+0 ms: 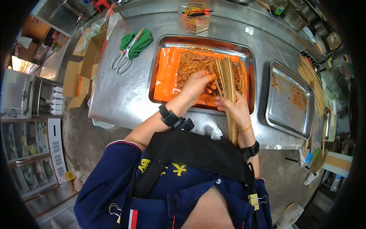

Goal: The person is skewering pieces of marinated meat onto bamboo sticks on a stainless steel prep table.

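Observation:
A thick bundle of bamboo skewers (pixel 229 82) stands in my right hand (pixel 237 108), whose fingers are wrapped round it. The bundle reaches from over the tray down toward my chest. My left hand (pixel 199 84), its fingertips stained with orange sauce, is closed beside the bundle and pinches a skewer that leans slightly away from the rest. Under both hands lies a steel tray (pixel 248 53), lined with an orange plastic bag (pixel 164 84). Sauce-coated sliced meat (pixel 190 63) is heaped on the bag. My fingers partly hide the meat.
To the right are a sauce-smeared tray (pixel 286 108) and a pile of skewers (pixel 310 78). Scissors (pixel 124 59) and a green cloth (pixel 140 42) lie left. A clear tub (pixel 194 23) stands behind. Crumpled tissue (pixel 216 132) rests near the front edge. Cardboard boxes (pixel 82 68) stand beyond the table.

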The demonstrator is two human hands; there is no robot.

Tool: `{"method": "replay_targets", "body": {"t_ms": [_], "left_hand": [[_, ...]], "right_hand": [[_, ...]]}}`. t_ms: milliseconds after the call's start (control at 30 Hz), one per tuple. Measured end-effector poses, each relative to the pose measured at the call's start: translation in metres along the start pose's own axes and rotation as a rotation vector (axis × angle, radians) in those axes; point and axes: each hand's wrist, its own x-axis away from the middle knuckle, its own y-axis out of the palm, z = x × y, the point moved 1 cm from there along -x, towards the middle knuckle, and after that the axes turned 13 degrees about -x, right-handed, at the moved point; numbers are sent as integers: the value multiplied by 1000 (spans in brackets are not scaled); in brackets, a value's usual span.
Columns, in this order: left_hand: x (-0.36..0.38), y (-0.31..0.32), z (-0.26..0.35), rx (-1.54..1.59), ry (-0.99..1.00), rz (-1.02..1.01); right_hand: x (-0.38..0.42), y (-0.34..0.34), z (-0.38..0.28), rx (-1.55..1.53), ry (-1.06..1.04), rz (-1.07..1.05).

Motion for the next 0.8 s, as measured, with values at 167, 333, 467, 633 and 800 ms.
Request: {"method": "replay_targets", "body": {"t_ms": [167, 333, 467, 633, 800], "left_hand": [[5, 1, 4, -6, 40, 7], [-1, 0, -1, -135, 118, 52], [-2, 0, 0, -111, 101, 55], [-2, 2, 0, -153, 118, 69], [-2, 0, -3, -110, 108, 37]], "right_hand": [[-3, 0, 5, 67, 4, 28], [-3, 4, 4, 101, 14, 40], [-3, 2, 4, 104, 33, 18], [-4, 4, 5, 159, 22, 40], [-4, 6, 6, 151, 17, 58]]}}
